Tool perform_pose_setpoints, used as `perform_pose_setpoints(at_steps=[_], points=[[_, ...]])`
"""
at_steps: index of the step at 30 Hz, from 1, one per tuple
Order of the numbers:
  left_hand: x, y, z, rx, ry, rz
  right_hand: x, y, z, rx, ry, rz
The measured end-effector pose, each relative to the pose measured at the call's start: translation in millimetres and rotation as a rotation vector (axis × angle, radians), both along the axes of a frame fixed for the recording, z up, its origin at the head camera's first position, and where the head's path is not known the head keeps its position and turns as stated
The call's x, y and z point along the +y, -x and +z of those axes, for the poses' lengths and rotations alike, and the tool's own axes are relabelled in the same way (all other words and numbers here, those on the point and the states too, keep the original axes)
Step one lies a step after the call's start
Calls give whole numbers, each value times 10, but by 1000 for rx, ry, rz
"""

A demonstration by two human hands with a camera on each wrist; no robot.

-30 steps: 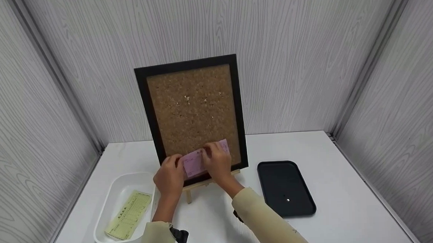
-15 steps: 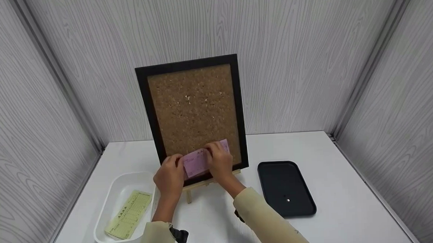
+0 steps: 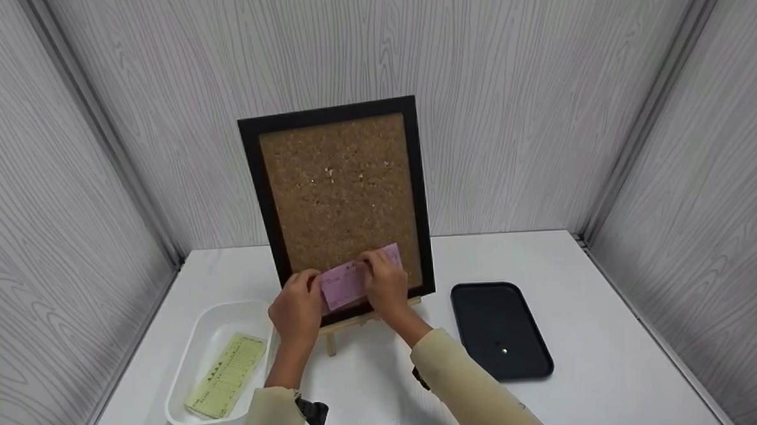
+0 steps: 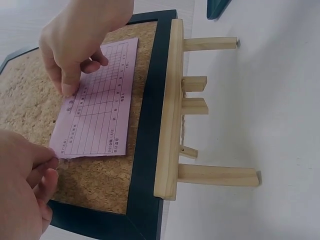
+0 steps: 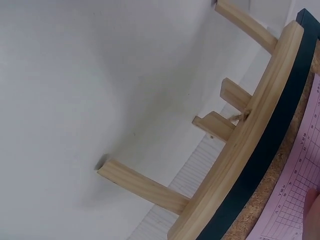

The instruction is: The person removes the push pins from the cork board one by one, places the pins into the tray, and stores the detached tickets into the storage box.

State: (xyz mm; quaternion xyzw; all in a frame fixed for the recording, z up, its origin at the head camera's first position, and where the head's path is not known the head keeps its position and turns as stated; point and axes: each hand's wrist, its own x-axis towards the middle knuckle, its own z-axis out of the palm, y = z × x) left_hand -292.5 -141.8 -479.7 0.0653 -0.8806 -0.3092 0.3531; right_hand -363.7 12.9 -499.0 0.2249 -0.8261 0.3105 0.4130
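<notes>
A pink receipt slip (image 3: 343, 285) with a printed grid lies across the lower part of a cork board (image 3: 342, 195) in a black frame. My left hand (image 3: 296, 309) pinches the slip's upper left corner, as the left wrist view also shows. At the slip's top edge, right of its middle, my right hand (image 3: 385, 282) presses with a fingertip. In the left wrist view the right hand's thumb stands apart from that finger (image 4: 70, 82). Whether a pin sits under the fingertip is hidden. The right wrist view catches only part of the slip (image 5: 295, 185) and a fingertip.
A small wooden easel (image 4: 170, 115) carries the board. To the left, a white tray (image 3: 214, 325) holds a yellow slip (image 3: 226, 375). On the right lies a black tray (image 3: 498, 316) with a tiny shiny piece (image 3: 504, 351) in it. Grey walls enclose the white table.
My right hand has shifted slightly to the right along the slip's top edge, uncovering a bit more print. My left hand and the slip stay where they were.
</notes>
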Motion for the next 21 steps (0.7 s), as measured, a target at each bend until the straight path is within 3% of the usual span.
perform_pose_setpoints(at_steps=[8,13,21], points=[[-10,-6,39,-27,-26,-11,135,-77,54,-244,177,212],[-11,-25,63,-30,-15,-7,212,-136,96,-294,294,344],[-42,-99,102,-31,5,-14,409,-244,91,-339,442,439]])
